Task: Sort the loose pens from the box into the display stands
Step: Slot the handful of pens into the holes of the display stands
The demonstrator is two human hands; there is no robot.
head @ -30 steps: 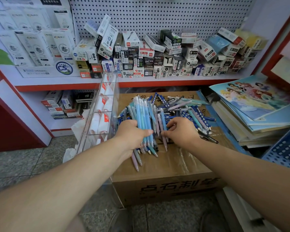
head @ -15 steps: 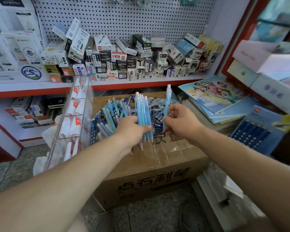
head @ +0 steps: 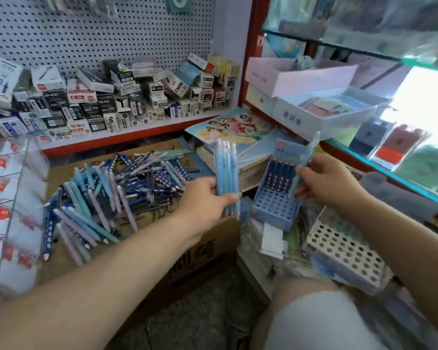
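Note:
A heap of loose pens in blue, navy and lilac lies on top of a cardboard box at centre left. My left hand grips an upright bundle of light blue pens just right of the heap. My right hand pinches a single light blue pen, tilted, above a blue display stand. That stand has a grid of holes, and a row of dark pens stands along its back. A white perforated stand lies lower right.
A clear acrylic rack with white and red items stands at the left. Small product boxes crowd the red-edged shelf under the pegboard. Stacked books sit behind the stands. Glass shelving runs along the right. My knee is at the bottom.
The view has swung right. Both hands have moved right, away from the heap, the left carrying the bundle and the right carrying one pen over to the blue stand.

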